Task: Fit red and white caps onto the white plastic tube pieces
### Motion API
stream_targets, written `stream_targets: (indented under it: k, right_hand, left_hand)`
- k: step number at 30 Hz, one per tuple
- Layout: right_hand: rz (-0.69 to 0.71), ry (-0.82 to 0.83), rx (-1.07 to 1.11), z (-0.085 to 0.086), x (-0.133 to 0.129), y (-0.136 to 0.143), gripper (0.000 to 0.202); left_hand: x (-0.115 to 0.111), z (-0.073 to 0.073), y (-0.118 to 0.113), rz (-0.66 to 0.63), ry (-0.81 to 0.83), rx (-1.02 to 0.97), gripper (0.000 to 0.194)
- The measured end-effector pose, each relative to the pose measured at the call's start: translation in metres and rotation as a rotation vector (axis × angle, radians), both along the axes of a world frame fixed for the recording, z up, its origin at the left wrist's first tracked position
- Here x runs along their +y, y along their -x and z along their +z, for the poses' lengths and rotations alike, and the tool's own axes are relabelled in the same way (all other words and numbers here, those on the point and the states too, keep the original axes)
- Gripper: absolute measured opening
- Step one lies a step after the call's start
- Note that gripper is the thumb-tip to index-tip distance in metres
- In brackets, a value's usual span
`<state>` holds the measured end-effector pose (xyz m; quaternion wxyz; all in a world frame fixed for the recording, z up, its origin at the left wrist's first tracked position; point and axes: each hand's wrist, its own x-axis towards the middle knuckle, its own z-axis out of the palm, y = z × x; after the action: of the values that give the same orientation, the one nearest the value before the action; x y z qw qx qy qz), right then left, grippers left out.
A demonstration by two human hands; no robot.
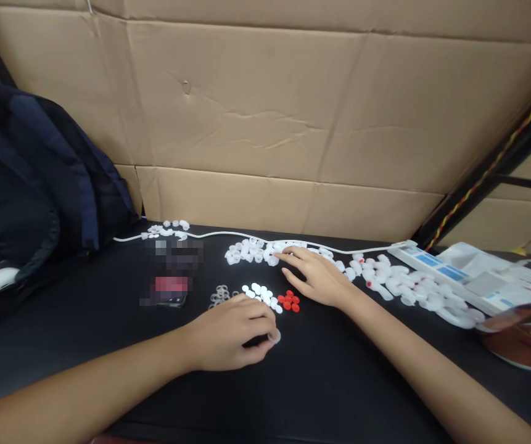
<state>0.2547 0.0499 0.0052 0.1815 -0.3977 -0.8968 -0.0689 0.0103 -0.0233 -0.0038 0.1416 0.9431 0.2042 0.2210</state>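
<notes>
My left hand [237, 333] is closed, pinching a small translucent white ring-like piece [275, 337] between thumb and fingers. Just behind it lie small white discs [264, 292], red round pieces [289, 301] and thin greyish rings [221, 295]. My right hand [316, 274] has its fingers apart and reaches over the right side of a pile of translucent white caps [246, 251]; its fingertips are at the pile. Further right, a heap of larger white plastic parts [408, 285] spreads over the black table [293, 394], a few with red bits.
A dark backpack [38, 172] stands at the left. Near it are a blurred phone-like object [171, 300] and small white pieces [168, 229]. A white cable [219, 234] runs along the cardboard wall [246, 111]. A power strip [441, 268] and brown item [528, 336] lie right.
</notes>
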Motion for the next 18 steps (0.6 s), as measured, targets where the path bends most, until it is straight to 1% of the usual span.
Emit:
stream_targets:
  k: [7, 12, 18]
  right_hand:
    - [0.002, 0.044, 0.013, -0.0059, 0.0030, -0.0040, 0.034]
    - [-0.002, 0.049, 0.008, -0.0057, 0.0031, -0.0035, 0.036]
    - [0.007, 0.070, 0.027, -0.0049, 0.0030, -0.0071, 0.029]
  left_hand:
    - [-0.0005, 0.0025, -0.0011, -0.006, -0.006, 0.009, 0.011]
    - [-0.0008, 0.0033, -0.0025, 0.004, 0.015, 0.008, 0.011]
    - [-0.0005, 0.0016, -0.0017, 0.010, 0.030, 0.011, 0.011]
